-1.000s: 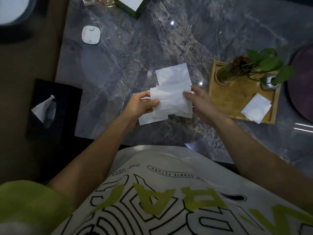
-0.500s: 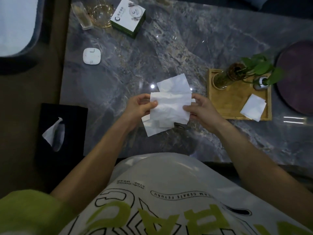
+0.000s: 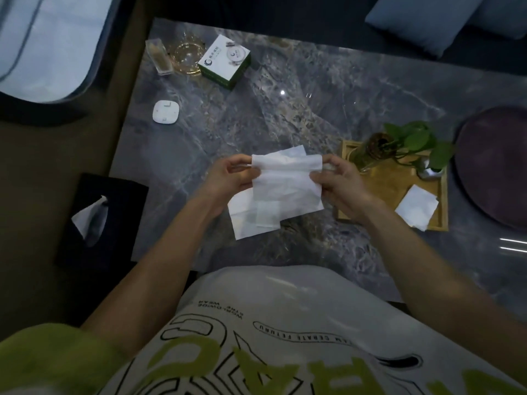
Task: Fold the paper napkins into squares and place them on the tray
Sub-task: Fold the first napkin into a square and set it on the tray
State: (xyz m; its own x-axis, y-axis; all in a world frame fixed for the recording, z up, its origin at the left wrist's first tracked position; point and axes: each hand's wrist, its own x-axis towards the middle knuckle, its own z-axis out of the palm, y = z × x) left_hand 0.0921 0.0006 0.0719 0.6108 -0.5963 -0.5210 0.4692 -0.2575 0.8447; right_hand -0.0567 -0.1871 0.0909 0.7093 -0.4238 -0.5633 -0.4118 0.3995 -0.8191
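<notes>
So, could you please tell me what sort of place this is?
Probably a home living room: a low marble coffee table with a black tissue box beside it, a wooden tray holding a potted plant, and a cushion beyond.

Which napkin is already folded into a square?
The small napkin lying on the wooden tray; the one in both hands is loose, another sticks from the black box.
</notes>
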